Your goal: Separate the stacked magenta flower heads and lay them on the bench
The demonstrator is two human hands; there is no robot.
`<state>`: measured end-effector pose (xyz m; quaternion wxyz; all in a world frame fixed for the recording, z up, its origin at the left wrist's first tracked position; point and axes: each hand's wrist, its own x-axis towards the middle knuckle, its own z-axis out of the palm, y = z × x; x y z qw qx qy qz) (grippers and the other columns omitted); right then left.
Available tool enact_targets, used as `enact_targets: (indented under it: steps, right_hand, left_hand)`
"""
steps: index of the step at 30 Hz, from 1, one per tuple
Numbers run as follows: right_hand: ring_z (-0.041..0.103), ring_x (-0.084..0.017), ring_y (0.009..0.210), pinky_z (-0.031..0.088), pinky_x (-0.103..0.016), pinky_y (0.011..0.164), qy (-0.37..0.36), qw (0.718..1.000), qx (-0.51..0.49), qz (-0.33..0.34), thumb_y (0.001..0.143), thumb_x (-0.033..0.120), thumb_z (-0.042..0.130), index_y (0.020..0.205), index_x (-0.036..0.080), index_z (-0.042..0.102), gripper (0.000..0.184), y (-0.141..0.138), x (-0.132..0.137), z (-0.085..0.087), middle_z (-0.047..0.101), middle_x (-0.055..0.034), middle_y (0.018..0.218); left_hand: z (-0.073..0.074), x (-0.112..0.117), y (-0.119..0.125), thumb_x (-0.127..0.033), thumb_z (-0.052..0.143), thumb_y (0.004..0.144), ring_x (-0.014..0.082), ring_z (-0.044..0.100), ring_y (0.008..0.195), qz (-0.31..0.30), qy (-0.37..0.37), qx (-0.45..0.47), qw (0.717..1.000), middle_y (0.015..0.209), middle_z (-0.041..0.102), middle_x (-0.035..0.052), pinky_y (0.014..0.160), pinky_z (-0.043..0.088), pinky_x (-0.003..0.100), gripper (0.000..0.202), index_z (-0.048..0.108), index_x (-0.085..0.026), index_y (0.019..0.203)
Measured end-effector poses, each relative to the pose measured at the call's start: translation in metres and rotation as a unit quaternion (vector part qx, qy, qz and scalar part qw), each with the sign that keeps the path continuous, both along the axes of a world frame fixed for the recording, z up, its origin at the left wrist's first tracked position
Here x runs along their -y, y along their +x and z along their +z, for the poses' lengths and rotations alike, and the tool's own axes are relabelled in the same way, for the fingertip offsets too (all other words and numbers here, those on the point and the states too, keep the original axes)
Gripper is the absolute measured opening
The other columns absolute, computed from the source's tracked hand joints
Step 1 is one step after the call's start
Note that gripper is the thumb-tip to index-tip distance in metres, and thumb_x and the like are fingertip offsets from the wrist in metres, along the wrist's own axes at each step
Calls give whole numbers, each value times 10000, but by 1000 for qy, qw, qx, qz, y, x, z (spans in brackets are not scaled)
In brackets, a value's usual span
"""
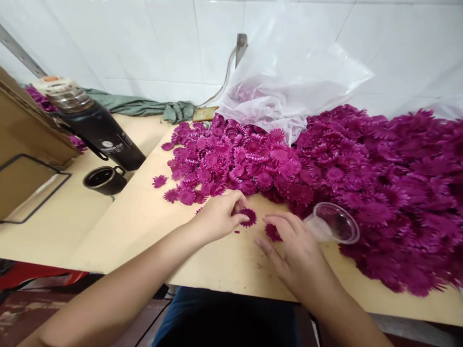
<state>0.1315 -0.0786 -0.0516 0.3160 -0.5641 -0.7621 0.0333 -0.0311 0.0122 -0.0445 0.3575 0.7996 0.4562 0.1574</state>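
My left hand (220, 215) pinches a small purple artificial flower piece (248, 218) between thumb and fingertips, just above the table. To its right, my right hand (294, 246) is held with thumb and fingers apart. Another purple flower piece (273, 233) shows beside the right fingers, partly covered by them; I cannot tell whether they touch it. Behind both hands spreads a large heap of the same purple flower pieces (231, 154). A clear plastic cup (327, 224) lies tipped against the heap, right beside my right hand.
A black thermos bottle (104, 132) and a dark mug (104, 180) stand at the left, near a cardboard box (27, 144). Green cloth (133, 103) lies along the wall. A clear plastic bag (289, 82) rises behind the heap. The table's front edge runs below my forearms.
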Motion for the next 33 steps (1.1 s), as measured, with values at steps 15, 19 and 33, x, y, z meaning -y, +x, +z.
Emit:
enact_targets:
  steps: [15, 19, 33]
  right_hand:
    - [576, -156, 663, 480, -263, 616, -221, 887, -404, 32, 825, 339, 510, 793, 192, 592, 171, -17, -36, -16, 626, -24, 695]
    - [536, -131, 599, 463, -247, 562, -253, 863, -436, 25, 804, 407, 550, 744, 192, 566, 224, -22, -38, -14, 588, -5, 653]
    - [568, -151, 630, 484, -281, 623, -209, 867, -452, 8, 763, 380, 599, 736, 187, 585, 196, -29, -45, -11, 616, -16, 654]
  left_hand:
    - [-13, 0, 3, -313, 406, 887, 131, 446, 623, 51, -74, 174, 981, 629, 447, -20, 572, 396, 251, 297, 424, -193, 617]
    - [-12, -1, 3, -295, 365, 901, 148, 450, 647, 38, -42, 124, 991, 642, 441, -13, 605, 385, 274, 312, 405, -200, 606]
    - [-13, -2, 2, -307, 390, 896, 153, 504, 674, 53, -48, 186, 980, 668, 503, -6, 627, 418, 276, 270, 463, -196, 660]
